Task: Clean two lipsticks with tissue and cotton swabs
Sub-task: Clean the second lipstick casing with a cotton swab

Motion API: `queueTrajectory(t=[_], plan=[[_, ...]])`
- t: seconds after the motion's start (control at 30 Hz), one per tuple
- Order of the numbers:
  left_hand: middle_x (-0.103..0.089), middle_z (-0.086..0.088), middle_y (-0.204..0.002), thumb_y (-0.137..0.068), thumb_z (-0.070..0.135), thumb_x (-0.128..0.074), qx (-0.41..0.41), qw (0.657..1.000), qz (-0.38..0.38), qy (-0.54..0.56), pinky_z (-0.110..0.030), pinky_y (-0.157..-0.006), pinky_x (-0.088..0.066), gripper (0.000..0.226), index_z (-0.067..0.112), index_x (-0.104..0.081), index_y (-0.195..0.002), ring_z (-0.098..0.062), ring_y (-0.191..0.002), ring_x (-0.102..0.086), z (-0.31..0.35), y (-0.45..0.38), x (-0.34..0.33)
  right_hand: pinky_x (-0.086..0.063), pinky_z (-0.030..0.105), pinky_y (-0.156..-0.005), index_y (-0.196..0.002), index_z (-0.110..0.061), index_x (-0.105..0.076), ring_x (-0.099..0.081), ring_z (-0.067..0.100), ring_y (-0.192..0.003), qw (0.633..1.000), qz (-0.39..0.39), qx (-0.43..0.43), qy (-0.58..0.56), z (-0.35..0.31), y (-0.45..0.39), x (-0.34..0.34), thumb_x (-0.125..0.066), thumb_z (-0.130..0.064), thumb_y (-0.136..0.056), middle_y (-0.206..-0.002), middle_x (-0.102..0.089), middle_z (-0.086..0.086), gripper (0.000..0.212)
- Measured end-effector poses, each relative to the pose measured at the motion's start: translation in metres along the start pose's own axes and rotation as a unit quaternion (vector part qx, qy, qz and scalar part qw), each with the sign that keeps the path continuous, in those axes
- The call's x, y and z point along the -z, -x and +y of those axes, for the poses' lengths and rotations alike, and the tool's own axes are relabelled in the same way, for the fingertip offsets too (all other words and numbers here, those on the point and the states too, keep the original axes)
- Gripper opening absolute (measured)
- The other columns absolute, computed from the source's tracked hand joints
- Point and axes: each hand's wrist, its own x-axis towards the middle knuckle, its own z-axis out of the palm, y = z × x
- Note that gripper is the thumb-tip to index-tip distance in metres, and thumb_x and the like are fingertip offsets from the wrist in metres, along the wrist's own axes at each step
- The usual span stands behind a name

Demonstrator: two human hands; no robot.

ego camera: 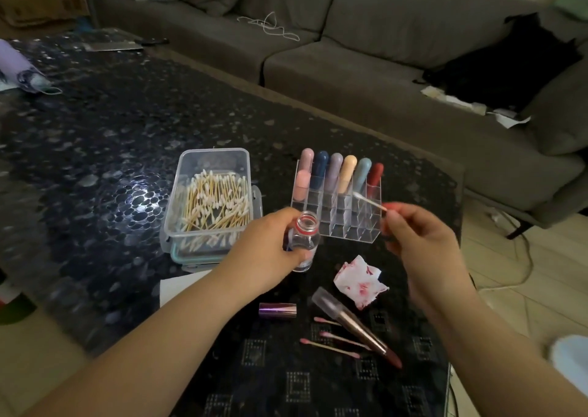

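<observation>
1. Near the front of the dark worktop (95,149), between our two forearms, lies an uncapped lipstick (359,327) with its red tip toward us; its purple cap (277,309) lies just to the left, apart from it.
2. Beside the lipstick lie three used swabs (331,340) with pink-stained tips, and just beyond it sits a crumpled tissue (359,281) smeared red, so we judge the wiping well under way.
3. Our right hand (423,241) pinches a clean cotton swab (370,202) by one end, its white tip pointing left and away, raised in front of the clear organiser (337,222).
4. Our left hand (270,251) grips a small clear bottle (305,241), uncapped and upright, close beneath and left of the swab.
5. We read this step as wetting a fresh swab. The next move calls for bringing the tip down into the narrow bottle mouth, keeping the bottle steady, then working the damp tip round the lipstick.
6. Further out, a plastic box (210,200) holds the spare swabs, and capped lipsticks (337,171) stand in the organiser's back row.
</observation>
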Motion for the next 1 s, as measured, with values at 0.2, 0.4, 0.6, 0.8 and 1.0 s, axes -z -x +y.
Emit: queueTrajectory(t=[0.2, 0.4, 0.6, 0.8, 1.0], plan=[[-0.065, 0.007, -0.112, -0.071, 0.018, -0.075, -0.016, 1.000, 0.016, -0.005, -0.031, -0.092, -0.048, 0.048, 0.026, -0.057, -0.114, -0.008, -0.101, -0.060, 0.004, -0.003, -0.005, -0.045, 0.016, -0.054, -0.086, -0.029, -0.069, -0.053, 0.003, -0.058, 0.969, -0.121, 0.103, 0.188, -0.015, -0.011, 0.018, -0.061, -0.020, -0.088, -0.073, -0.066, -0.007, 0.012], [-0.061, 0.005, -0.109, -0.070, 0.016, -0.076, -0.037, 0.998, 0.024, -0.040, -0.022, -0.085, -0.046, 0.045, 0.025, -0.058, -0.111, -0.009, -0.096, -0.058, 0.008, -0.004, -0.005, -0.042, 0.007, -0.068, -0.094, -0.019, -0.072, -0.055, -0.002, -0.071, 0.824, -0.185, 0.350, 0.405, -0.039, -0.022, -0.001, -0.065, -0.015, -0.084, -0.080, -0.062, -0.014, 0.012], [-0.057, 0.003, -0.109, -0.072, 0.014, -0.075, -0.041, 0.996, 0.035, -0.066, -0.020, -0.084, -0.041, 0.047, 0.022, -0.058, -0.115, -0.012, -0.097, -0.056, 0.015, -0.004, -0.002, -0.047, 0.031, -0.084, -0.104, -0.020, -0.067, -0.055, 0.016, -0.094, 0.695, -0.271, 0.403, 0.530, -0.056, -0.024, -0.022, -0.054, -0.020, -0.092, -0.100, -0.065, 0.000, 0.017], [-0.059, 0.001, -0.116, -0.073, 0.013, -0.074, -0.037, 0.994, 0.055, -0.083, -0.019, -0.085, -0.039, 0.052, 0.021, -0.056, -0.121, -0.014, -0.102, -0.057, 0.016, -0.004, 0.003, -0.049, 0.038, -0.074, -0.094, -0.015, -0.071, -0.056, 0.021, -0.084, 0.696, -0.266, 0.447, 0.495, -0.048, -0.032, -0.019, -0.057, -0.015, -0.089, -0.089, -0.067, 0.005, 0.014], [-0.061, -0.001, -0.116, -0.076, 0.016, -0.072, -0.043, 0.993, 0.053, -0.095, -0.017, -0.082, -0.037, 0.047, 0.019, -0.055, -0.119, -0.014, -0.103, -0.057, 0.019, -0.005, 0.006, -0.050, 0.033, -0.063, -0.092, -0.014, -0.073, -0.059, 0.022, -0.079, 0.695, -0.275, 0.461, 0.479, -0.040, -0.035, -0.018, -0.069, -0.010, -0.081, -0.084, -0.066, 0.006, 0.013]])
